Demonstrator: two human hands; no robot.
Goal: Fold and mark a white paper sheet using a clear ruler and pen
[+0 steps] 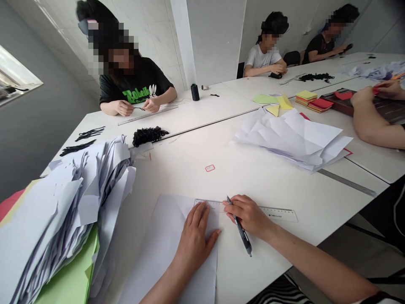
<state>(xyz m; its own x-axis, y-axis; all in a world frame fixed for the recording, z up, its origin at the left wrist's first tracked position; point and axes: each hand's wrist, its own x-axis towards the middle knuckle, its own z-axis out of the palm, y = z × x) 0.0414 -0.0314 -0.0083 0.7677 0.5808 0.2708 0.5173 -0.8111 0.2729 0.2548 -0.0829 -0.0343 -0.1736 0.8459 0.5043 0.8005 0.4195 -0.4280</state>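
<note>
A sheet of white paper (158, 236) lies on the table in front of me, with a clear plastic ruler (278, 214) across its top edge and reaching out to the right. My left hand (196, 236) rests flat on the paper, its fingertips on the ruler's left part and its thumb spread. My right hand (249, 215) holds a dark pen (242, 236) between its fingers, the tip pointing up and away. The fingertips of that hand touch the ruler near its middle. Beyond the ruler lies a small red-bordered label (210, 168).
A tall heap of folded white papers (63, 211) stands at left, green sheets (72, 270) beneath. More creased paper (291, 135) and a metal ruler (348, 182) lie right. Black cords (148, 136) are bunched ahead. A co-worker (136, 88) sits opposite; another's arm (367, 109) reaches in from the right.
</note>
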